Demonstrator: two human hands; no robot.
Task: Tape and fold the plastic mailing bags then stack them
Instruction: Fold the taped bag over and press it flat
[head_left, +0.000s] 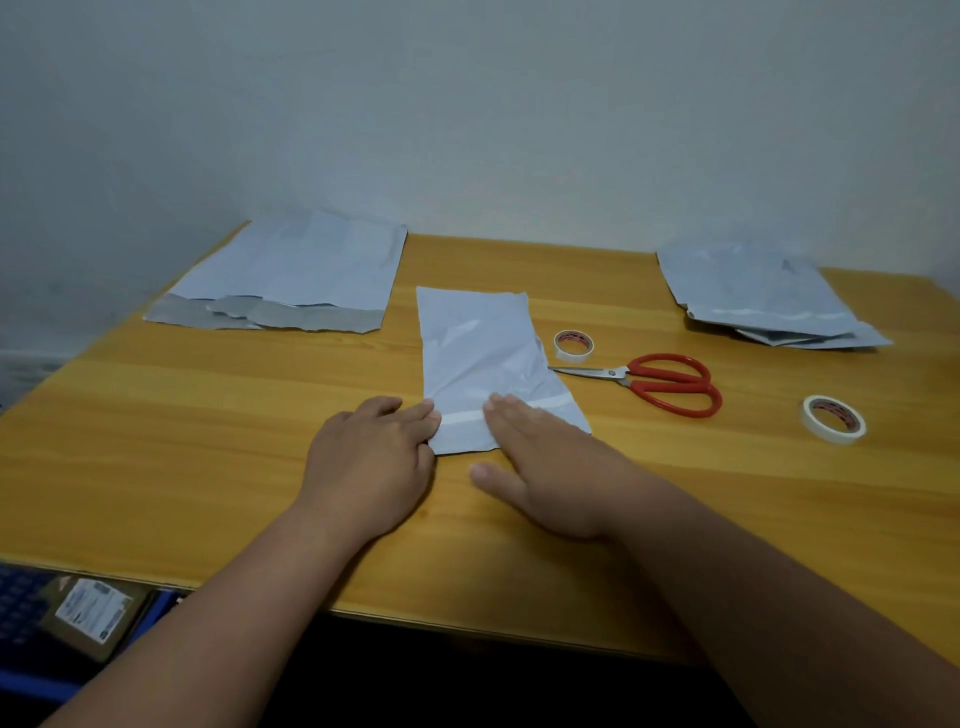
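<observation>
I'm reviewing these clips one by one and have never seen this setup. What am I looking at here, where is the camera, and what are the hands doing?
There is no machine: a person works with bare hands, and the single picture comes from a camera worn on their head, looking forward and down at a wooden table.

The left hand rests at the near left corner of a folded plastic mailing bag. The right hand lies flat on the bag's near end, over a white tape strip. Neither hand lifts anything.

At far left lie flat bags, apparently untaped. At far right is a pile of taped bags. Right of the middle bag are red-handled scissors and two tape rolls.
</observation>
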